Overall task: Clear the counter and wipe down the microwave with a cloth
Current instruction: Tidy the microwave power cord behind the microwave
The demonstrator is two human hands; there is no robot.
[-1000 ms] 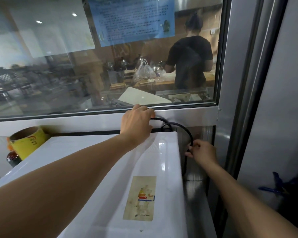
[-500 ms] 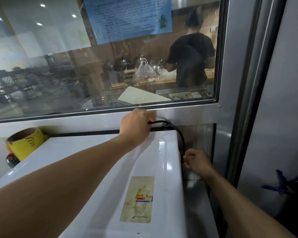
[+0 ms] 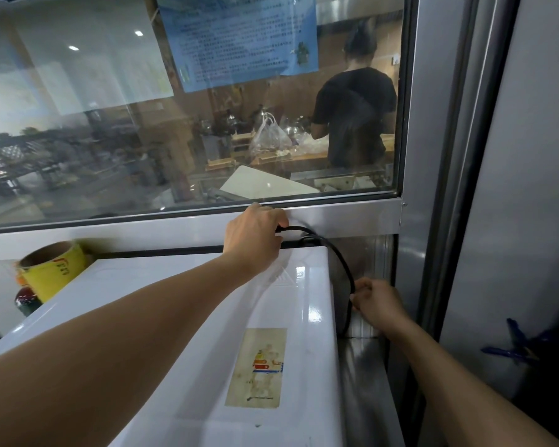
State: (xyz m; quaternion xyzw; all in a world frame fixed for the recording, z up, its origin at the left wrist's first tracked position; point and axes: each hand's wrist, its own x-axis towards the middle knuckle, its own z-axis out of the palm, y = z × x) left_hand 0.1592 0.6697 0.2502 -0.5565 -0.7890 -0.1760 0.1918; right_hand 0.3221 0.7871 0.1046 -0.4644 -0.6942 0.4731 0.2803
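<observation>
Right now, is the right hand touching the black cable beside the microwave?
Touching. The head view shows the right hand with fingers curled round the black cable where it drops down the right side of the white microwave.

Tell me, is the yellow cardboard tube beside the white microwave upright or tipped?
Tipped. The yellow cardboard tube leans, its open end facing up and left, behind the white microwave top's left edge.

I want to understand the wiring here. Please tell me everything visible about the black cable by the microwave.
The black cable is thin, smooth, rubber-like. It leaves the left hand, which grips it behind the white microwave, arcs over the rear right corner, then drops down the right side into the right hand, which pinches it. Below that it continues downward; its ends are hidden.
</observation>
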